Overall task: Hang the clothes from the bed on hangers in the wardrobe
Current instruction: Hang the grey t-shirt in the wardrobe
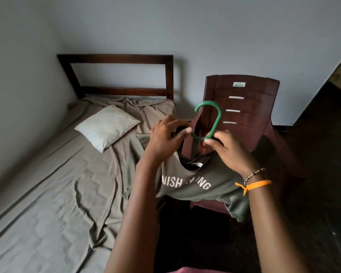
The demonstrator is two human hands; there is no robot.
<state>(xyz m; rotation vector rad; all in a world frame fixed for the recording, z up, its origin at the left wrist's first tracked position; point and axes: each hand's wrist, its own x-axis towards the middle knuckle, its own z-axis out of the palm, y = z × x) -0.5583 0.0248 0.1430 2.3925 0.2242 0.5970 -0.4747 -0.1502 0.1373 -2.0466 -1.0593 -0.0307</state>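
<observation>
An olive-green T-shirt [197,184] with white lettering hangs in front of me, between the bed and a chair. A green plastic hanger [215,119] pokes its hook up out of the shirt's neck; the rest of the hanger is hidden inside the cloth. My left hand [167,138] pinches the shirt's collar at the left of the hook. My right hand [228,150] holds the base of the hook and the collar at the right. The bed [47,194] has a crumpled grey-brown sheet. No wardrobe is in view.
A pale pillow [106,127] lies near the dark wooden headboard [116,75]. A dark red plastic chair [242,107] stands right behind the shirt, beside the bed. The floor at right and below is dark. Grey walls enclose the corner.
</observation>
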